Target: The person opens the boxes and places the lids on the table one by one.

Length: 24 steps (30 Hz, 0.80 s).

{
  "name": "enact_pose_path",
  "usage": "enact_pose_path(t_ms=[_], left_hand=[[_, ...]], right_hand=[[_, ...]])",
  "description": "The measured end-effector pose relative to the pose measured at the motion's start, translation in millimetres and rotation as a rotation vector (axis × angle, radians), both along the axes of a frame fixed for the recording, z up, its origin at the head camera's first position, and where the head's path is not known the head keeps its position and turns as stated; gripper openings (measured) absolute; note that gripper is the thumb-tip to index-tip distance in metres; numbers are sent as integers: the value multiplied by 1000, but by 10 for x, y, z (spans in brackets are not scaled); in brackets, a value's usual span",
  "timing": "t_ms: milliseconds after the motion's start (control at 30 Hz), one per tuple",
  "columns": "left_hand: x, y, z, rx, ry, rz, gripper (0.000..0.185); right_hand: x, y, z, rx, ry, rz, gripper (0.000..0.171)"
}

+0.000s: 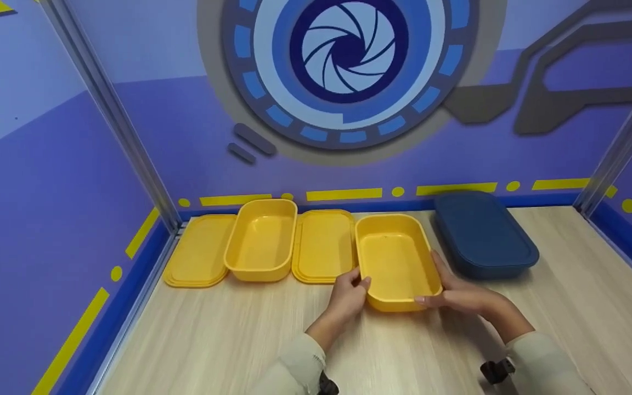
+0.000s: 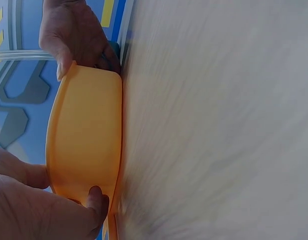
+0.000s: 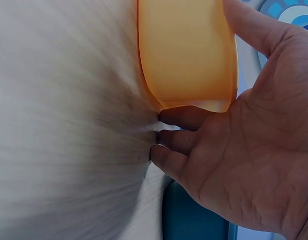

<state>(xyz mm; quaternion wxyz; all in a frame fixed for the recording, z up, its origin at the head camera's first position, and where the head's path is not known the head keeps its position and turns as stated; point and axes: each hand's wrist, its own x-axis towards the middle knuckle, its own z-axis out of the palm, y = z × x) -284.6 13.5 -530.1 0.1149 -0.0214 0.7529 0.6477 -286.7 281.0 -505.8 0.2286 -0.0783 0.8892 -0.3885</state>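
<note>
The yellow tub (image 1: 396, 261) on the wooden table (image 1: 228, 340) is gripped at its near corners by the left hand (image 1: 348, 293) and the right hand (image 1: 457, 293), with the blue box (image 1: 483, 235) at two o'clock.

Yellow box (image 1: 398, 263): smooth plastic, slight sheen. Blue container (image 1: 483, 236): matt plastic. Surface (image 1: 228, 334): pale wood-grain laminate, matt.

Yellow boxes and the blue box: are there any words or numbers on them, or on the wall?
No text anywhere.
Yellow container held by both hands: plain.
Second yellow container, two yellow lids: plain.
Dark blue box: plain.
Wall: only shapes, a round shutter sign, yellow dashes.
</note>
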Motion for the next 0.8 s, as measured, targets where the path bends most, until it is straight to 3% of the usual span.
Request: enact_pose_path(t_ms=[800], left_hand=[[-14,-7,-7,2,13,-1,49]], right_hand=[[-14,1,15,40,7,10,135]])
